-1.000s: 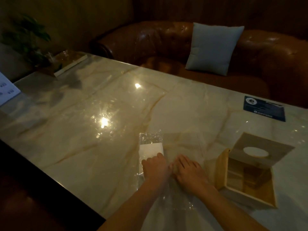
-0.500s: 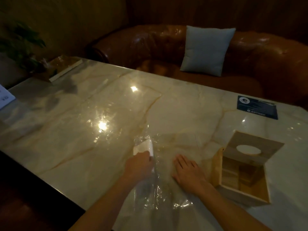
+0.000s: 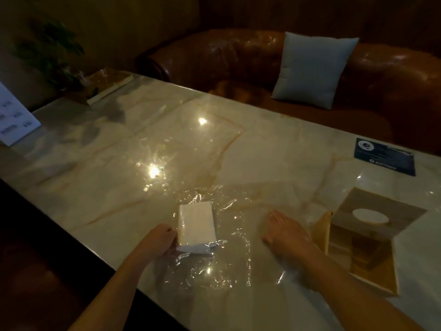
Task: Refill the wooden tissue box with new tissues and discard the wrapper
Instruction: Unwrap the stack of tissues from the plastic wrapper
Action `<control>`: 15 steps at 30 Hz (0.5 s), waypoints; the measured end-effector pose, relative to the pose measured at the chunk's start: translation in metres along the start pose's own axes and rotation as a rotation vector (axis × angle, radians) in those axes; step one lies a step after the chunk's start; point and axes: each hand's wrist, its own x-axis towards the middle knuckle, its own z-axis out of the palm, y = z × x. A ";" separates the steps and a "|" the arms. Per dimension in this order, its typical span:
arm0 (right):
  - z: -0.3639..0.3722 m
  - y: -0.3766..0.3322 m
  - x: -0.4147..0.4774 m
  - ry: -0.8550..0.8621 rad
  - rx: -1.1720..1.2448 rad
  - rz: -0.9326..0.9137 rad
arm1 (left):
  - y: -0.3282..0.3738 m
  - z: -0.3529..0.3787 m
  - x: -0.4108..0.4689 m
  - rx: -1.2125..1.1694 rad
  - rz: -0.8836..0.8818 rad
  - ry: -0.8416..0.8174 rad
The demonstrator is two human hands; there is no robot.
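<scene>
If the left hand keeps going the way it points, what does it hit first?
The left hand points right and slightly forward, already at the white rectangular tissue stack on the clear plastic wrapper. It would likely push the stack; contact looks made.

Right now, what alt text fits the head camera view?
A left hand grips a white tissue stack on clear wrapper; the right hand lies flat on it beside an open wooden tissue box on a marble table.

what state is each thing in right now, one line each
tissue stack: lying flat, out of the box, clear film still around its near end
wrapper: spread open, crinkled on the table
wooden tissue box: open, tissue-free
left hand: gripping the stack's near end
right hand: flat, pinning the wrapper
</scene>
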 end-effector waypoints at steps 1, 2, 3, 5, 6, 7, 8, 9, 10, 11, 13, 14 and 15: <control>-0.002 0.001 0.000 0.006 -0.019 0.013 | -0.002 0.005 -0.001 0.064 -0.005 -0.037; -0.003 0.000 0.000 0.014 -0.053 0.022 | -0.001 0.007 -0.004 0.154 -0.014 -0.061; -0.004 -0.002 -0.001 0.030 -0.087 0.029 | 0.001 0.008 -0.008 0.255 -0.017 -0.030; -0.004 -0.009 -0.005 0.112 -0.108 0.045 | 0.007 0.006 -0.014 0.358 0.048 0.191; -0.003 -0.014 -0.008 0.163 -0.093 0.061 | 0.011 0.005 -0.017 0.346 0.127 0.319; -0.002 -0.021 -0.012 0.204 -0.069 0.083 | 0.015 0.005 -0.018 0.305 0.250 0.447; 0.000 -0.028 -0.016 0.227 -0.046 0.105 | 0.019 0.006 -0.019 0.301 0.403 0.521; 0.001 -0.034 -0.020 0.223 -0.026 0.124 | 0.022 0.007 -0.020 0.334 0.560 0.540; 0.003 -0.039 -0.023 0.193 -0.013 0.144 | 0.023 0.008 -0.019 0.384 0.693 0.514; 0.006 -0.042 -0.025 0.150 -0.010 0.165 | 0.022 0.010 -0.018 0.432 0.789 0.451; 0.010 -0.045 -0.029 0.077 -0.006 0.201 | 0.019 0.015 -0.014 0.540 0.887 0.343; 0.011 -0.045 -0.031 0.055 0.007 0.216 | 0.018 0.018 -0.013 0.594 0.902 0.293; 0.012 -0.045 -0.032 0.048 0.023 0.228 | 0.016 0.021 -0.010 0.643 0.900 0.247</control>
